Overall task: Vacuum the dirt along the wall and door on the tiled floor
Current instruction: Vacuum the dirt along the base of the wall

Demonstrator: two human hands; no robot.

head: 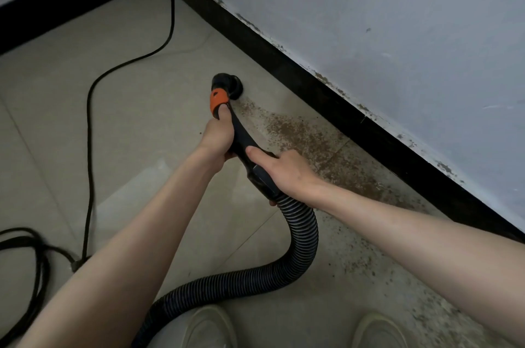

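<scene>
**Round brush nozzle working at the dirt patch by the skirting**

The vacuum's round brush nozzle [227, 85] is sitting on the tiled floor [136, 109], just at the far end of the brown dirt [309, 137] that is lying along the black skirting board [326, 86] under the wall [397, 20]. The left hand [217, 140] is gripping the black handle tube [241, 134] just behind its orange collar [218, 99], fingers curled round it. The right hand [284, 171] is holding the cuff where the ribbed hose [304, 236] is joining, fingers wrapped round it. A black power cord [91, 109] is trailing across the floor's left side. Two pale shoes [210, 327] are showing at the bottom edge.
</scene>
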